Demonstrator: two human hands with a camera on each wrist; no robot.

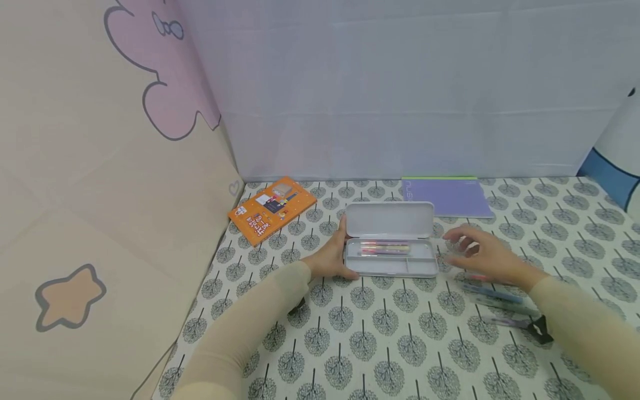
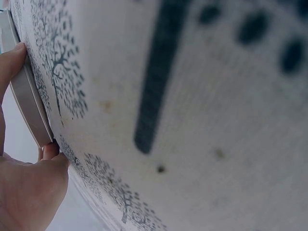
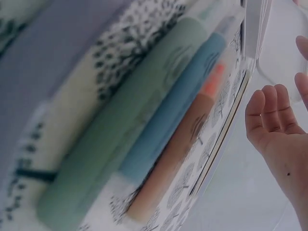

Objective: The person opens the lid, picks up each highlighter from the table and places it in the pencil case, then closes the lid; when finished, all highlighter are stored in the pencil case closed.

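Note:
A white pencil case (image 1: 372, 268) lies open on the table, its lid (image 1: 390, 220) tipped back. Several pens (image 1: 385, 249) sit in its rear compartment. My left hand (image 1: 330, 256) grips the case's left end, thumb at the near corner and fingers along the side toward the lid. To the right of the case, my right hand (image 1: 482, 256) hovers with loosely bent fingers and nothing in them. Below it on the cloth lie a blue pen (image 3: 175, 106), a green pen (image 3: 125, 120), a brown pen (image 3: 173, 154) with a red-orange tip, and a purple pen (image 1: 507, 321).
An orange booklet (image 1: 272, 210) lies at the back left, near the curtain. Behind the case, a purple notebook (image 1: 450, 197) is partly covered by the lid. A tree-patterned cloth (image 1: 380, 344) covers the table, and a pale curtain (image 1: 400, 100) hangs along its back.

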